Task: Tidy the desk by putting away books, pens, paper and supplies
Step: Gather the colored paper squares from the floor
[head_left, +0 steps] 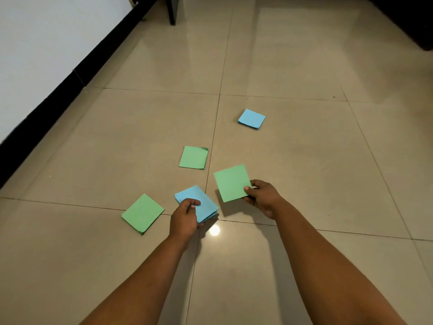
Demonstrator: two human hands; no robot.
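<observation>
Small square paper pads lie scattered on a beige tiled floor. My left hand point(185, 216) grips a blue pad point(203, 204) by its near corner, thumb on top, just above the floor. My right hand point(262, 198) pinches a green pad point(232, 182) at its right edge and holds it lifted, tilted toward me. Another green pad point(143, 213) lies flat to the left of my left hand. A third green pad point(194, 157) lies farther ahead. A second blue pad point(251, 119) lies farthest away, to the right.
A white wall point(35, 55) with a black skirting board point(70, 83) runs along the left. A dark furniture leg point(172, 10) stands at the top centre, and dark furniture point(417, 22) fills the top right corner. A lamp reflection point(214, 230) glints on the tile.
</observation>
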